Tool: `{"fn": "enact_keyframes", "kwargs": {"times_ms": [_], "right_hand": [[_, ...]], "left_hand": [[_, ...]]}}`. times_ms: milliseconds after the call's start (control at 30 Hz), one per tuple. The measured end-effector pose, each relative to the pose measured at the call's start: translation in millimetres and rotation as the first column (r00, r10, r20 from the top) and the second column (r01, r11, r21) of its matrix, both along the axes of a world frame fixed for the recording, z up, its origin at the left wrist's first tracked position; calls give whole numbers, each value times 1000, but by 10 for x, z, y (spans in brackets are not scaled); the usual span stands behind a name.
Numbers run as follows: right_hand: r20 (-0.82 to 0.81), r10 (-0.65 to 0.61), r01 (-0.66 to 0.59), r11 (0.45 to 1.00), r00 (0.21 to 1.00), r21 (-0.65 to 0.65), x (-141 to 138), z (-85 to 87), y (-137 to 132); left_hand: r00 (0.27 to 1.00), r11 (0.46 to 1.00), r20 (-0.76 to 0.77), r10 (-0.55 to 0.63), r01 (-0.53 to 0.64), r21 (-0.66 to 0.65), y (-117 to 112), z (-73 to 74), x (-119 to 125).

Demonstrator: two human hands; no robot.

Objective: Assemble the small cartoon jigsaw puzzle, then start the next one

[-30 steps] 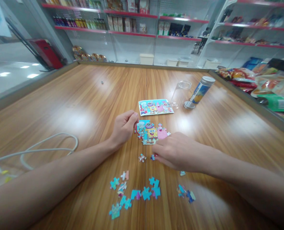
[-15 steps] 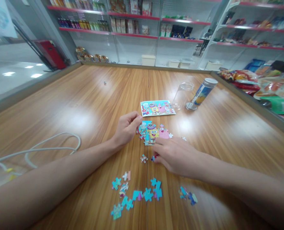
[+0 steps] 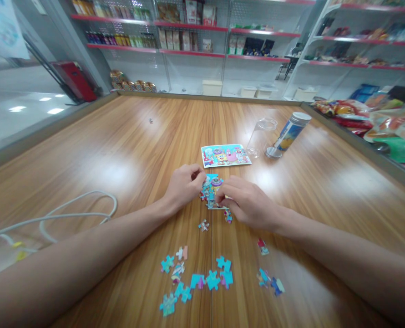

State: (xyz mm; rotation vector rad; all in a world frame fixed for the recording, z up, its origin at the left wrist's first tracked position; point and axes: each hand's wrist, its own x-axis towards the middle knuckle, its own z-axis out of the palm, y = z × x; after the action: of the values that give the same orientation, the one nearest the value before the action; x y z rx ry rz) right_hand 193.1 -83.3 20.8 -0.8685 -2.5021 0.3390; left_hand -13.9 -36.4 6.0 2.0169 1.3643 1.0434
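The partly joined cartoon jigsaw puzzle (image 3: 213,186) lies mid-table, its right part covered by my right hand. My left hand (image 3: 186,186) is closed at the puzzle's left edge, thumb against the curled fingers; what it pinches, if anything, is hidden. Over the puzzle, my right hand (image 3: 245,200) has its fingers curled down and together, and I cannot make out what is between them. A small puzzle piece (image 3: 228,216) shows just below the right fingers. Another loose piece (image 3: 204,225) lies nearer me. Beyond the puzzle is the printed reference picture (image 3: 226,156).
Several loose blue pieces (image 3: 212,279) lie in front, with a red-and-white piece (image 3: 262,246) and dark blue piece (image 3: 277,286) at right. A clear cylinder (image 3: 262,136) and a printed tube (image 3: 291,132) stand behind. A white cable (image 3: 79,213) lies left.
My right hand has moved up and left from below the puzzle onto it, covering its right part. The red-and-white piece at right has come into view. My left hand stays nearly where it was.
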Motion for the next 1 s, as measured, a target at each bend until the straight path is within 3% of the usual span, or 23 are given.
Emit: {"fn": "enact_keyframes", "kwargs": {"times_ms": [100, 167, 267, 333, 467, 600, 667, 900, 1000], "right_hand": [[-35, 45, -43, 997, 998, 65, 29, -100, 115], [-82, 18, -11, 996, 996, 88, 37, -160, 165], [-183, -68, 87, 991, 981, 100, 37, -221, 200], [-221, -100, 126, 986, 970, 107, 28, -234, 198], [-234, -161, 189, 976, 959, 105, 9, -205, 147], [-62, -84, 90, 991, 995, 98, 24, -175, 86], [8, -66, 65, 993, 998, 102, 40, -181, 73], [44, -217, 210, 970, 975, 126, 95, -204, 126], [41, -254, 247, 960, 966, 134, 110, -199, 146]], "left_hand": [[999, 999, -6, -41, 42, 34, -17, -5, -13], [989, 985, -6, -145, 145, 95, -38, -7, -25], [937, 920, -41, -346, 347, 182, -75, -4, -27], [917, 891, -61, -395, 398, 218, -93, -3, -14], [955, 931, 29, -295, 281, 231, -86, -25, 6], [970, 976, 237, -50, -2, 216, 1, -94, -41], [956, 982, 294, 9, -64, 178, 49, -130, -70], [918, 996, 396, -35, 66, -64, 16, -84, -26], [957, 992, 287, -43, 75, -102, -22, -36, 4]]}}
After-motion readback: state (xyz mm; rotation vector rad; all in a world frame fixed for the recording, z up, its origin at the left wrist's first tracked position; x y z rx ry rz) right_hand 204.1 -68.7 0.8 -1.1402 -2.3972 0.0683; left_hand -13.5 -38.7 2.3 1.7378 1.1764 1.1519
